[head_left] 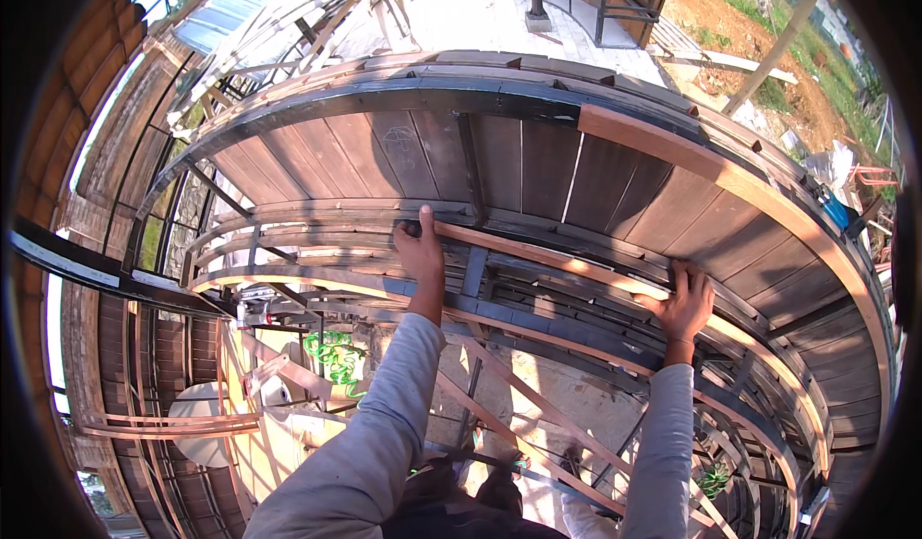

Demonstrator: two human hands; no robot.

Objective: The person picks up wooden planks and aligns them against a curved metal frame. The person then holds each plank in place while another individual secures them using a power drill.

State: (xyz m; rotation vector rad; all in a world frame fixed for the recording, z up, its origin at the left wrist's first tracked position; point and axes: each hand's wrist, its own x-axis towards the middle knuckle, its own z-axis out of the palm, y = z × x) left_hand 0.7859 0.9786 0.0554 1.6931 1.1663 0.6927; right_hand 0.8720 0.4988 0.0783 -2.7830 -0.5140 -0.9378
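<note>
A long, thin wooden strip point(567, 263) lies along the curved frame in front of me, bending away to the right. My left hand point(420, 248) is closed round its left end, thumb pointing up. Farther right, my right hand point(684, 306) grips the same strip, fingers over its far edge and thumb on the near side. Just beyond the strip rises a curved wall of dark wooden boards point(499, 165). Its top rail is partly black and partly bare reddish wood point(672, 141). A dark metal frame point(538, 323) runs beneath both forearms.
Far below, green coiled hose point(334, 359) lies on the ground near a round pale disc point(200, 424). Diagonal wooden planks point(499, 429) cross under the frame. A black beam point(115, 275) juts in from the left. A blue object point(834, 211) rests at the rail's right.
</note>
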